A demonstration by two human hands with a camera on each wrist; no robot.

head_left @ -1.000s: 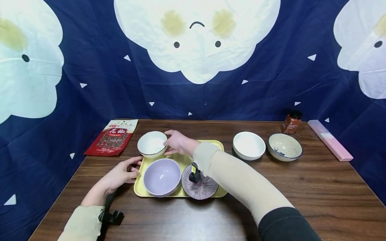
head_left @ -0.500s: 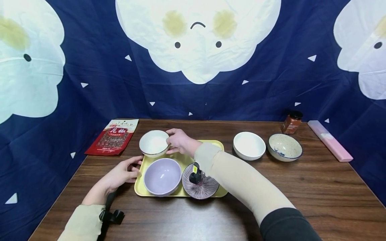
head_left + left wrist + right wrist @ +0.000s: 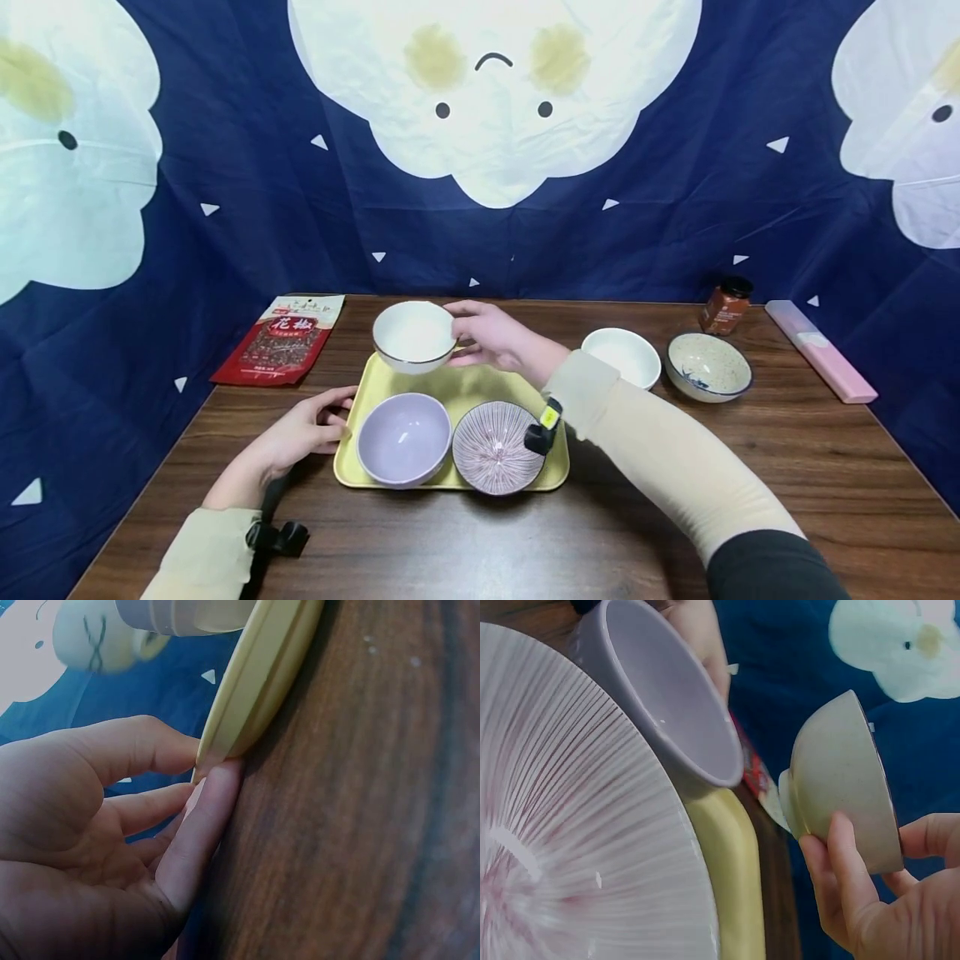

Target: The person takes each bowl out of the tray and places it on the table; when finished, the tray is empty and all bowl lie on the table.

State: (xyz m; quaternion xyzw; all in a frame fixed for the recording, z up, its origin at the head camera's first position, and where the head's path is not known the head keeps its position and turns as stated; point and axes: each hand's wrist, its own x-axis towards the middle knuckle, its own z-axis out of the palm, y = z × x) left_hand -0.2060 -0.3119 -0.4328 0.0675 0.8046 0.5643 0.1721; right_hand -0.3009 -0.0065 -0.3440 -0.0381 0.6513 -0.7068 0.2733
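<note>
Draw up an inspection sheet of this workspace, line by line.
Surface: table, brown wood grain
Job's things: tray holding purple bowl and striped bowl; dark-rimmed bowl held up near the tray's far left corner
Clutter: packet at left; white bowl, speckled bowl, jar and pink case at right
Grippers: left hand pinches the tray's edge; right hand grips the dark-rimmed bowl
Cables: nothing seen
Surroundings: blue backdrop with white clouds

Up it goes! My right hand (image 3: 498, 335) has swung the dark-rimmed bowl (image 3: 414, 335) higher and rightward, my sleeve (image 3: 652, 433) now partly hiding the plain white bowl (image 3: 621, 348).
</note>
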